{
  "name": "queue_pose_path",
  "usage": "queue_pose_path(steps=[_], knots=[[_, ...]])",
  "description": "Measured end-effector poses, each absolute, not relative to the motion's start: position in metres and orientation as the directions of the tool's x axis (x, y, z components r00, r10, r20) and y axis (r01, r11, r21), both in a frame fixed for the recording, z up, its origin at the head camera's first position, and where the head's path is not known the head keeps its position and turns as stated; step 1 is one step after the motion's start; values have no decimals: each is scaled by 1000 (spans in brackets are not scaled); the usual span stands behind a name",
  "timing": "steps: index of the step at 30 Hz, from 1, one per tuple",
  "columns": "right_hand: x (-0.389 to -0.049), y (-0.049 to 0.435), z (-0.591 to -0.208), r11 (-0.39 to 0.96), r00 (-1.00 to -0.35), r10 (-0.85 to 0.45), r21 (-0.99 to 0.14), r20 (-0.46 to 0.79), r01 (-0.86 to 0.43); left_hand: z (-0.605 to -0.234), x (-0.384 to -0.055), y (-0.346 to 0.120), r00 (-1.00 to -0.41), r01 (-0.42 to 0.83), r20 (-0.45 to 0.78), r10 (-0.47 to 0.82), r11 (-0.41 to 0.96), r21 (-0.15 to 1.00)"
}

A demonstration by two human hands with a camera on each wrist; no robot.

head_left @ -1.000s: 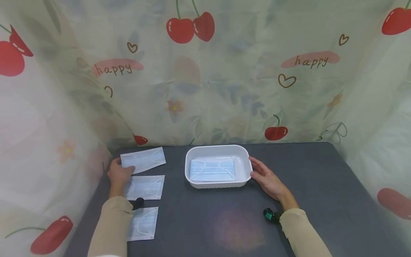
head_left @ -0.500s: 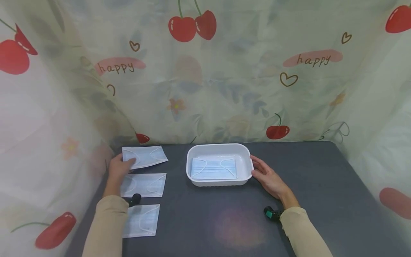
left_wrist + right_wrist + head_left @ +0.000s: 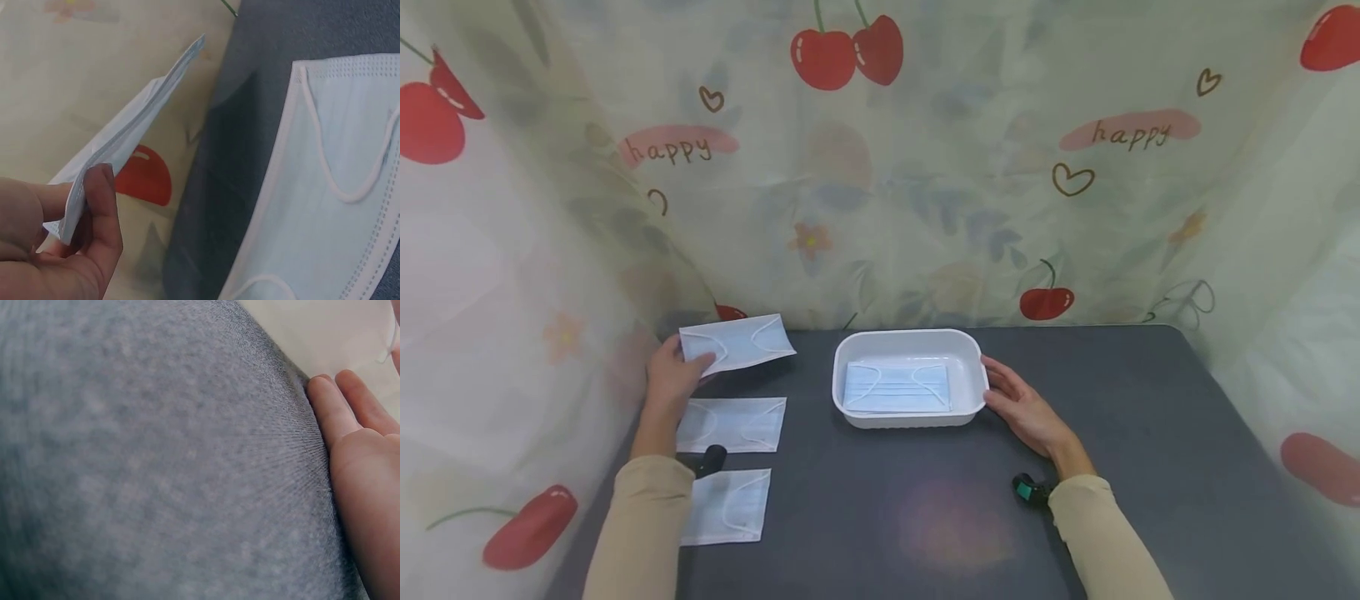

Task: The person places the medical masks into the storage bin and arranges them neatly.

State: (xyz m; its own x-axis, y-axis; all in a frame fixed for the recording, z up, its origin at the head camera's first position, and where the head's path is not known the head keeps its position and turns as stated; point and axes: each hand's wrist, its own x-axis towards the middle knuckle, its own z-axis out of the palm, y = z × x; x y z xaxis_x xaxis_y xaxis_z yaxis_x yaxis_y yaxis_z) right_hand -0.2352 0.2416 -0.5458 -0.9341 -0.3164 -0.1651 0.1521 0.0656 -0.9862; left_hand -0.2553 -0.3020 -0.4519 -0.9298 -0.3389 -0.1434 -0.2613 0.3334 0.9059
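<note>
The left hand (image 3: 672,375) pinches a pale blue, rectangular fabric mask (image 3: 741,340) above the dark grey table (image 3: 850,517). Nearer the person than that grip lie a matching second mask (image 3: 737,425) and third mask (image 3: 730,507), the latter's left end behind the beige left sleeve (image 3: 636,517). Right of the grip, a white, round-cornered plastic tray (image 3: 910,422) holds a flat blue pleated mask (image 3: 898,389); the right hand (image 3: 1028,414), fingers extended, touches its right end.
</note>
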Motion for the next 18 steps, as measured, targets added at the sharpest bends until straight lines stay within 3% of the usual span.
queue_pose_path(steps=[18], knots=[[-237, 239, -541, 50, -927, -317, -979, -201, 195, -412, -248, -266, -968, -191, -133, -214, 279, 941]])
